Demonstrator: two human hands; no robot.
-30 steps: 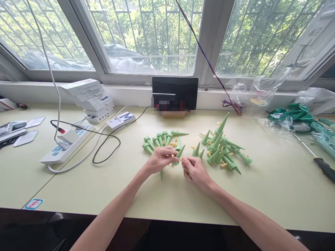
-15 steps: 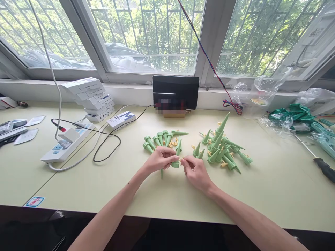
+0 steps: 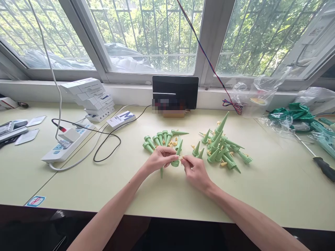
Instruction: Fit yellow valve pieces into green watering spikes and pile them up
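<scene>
Left grip: clenched on a green spike [image 3: 178, 156], with thumb and fingers round its wide end and the tip pointing up and away from the person. The left hand [image 3: 159, 159] is held just above the bench [image 3: 104, 188], near the bench's middle.

Right grip: fingertips pinched on a small yellow part [image 3: 182, 158], which meets the wide end of the held spike. The right hand [image 3: 195, 170] sits just beside the left, and the two nearly touch at the fingertips.

A second green tip [image 3: 161, 173] shows below the left hand, pointing toward the person. Whether it is held or lies on the bench cannot be told.

Surroundings:
- A row of spikes [image 3: 157, 140] lies side by side just behind the left hand, wide ends toward the person, with more small yellow pieces [image 3: 172, 143] among them.
- A loose pile [image 3: 222, 148] of spikes lies to the right of the right hand, crossed at all angles, with one spike rising above the rest.
- A dark tablet [image 3: 175, 91] stands against the sill behind both groups.
- On the left of the bench, well apart from the hands, lie a power strip [image 3: 65, 144] with cables plugged in and a stack of white boxes [image 3: 89, 97].
- On the far right are a screwdriver [image 3: 323, 167] and clear bags [image 3: 259, 90].
</scene>
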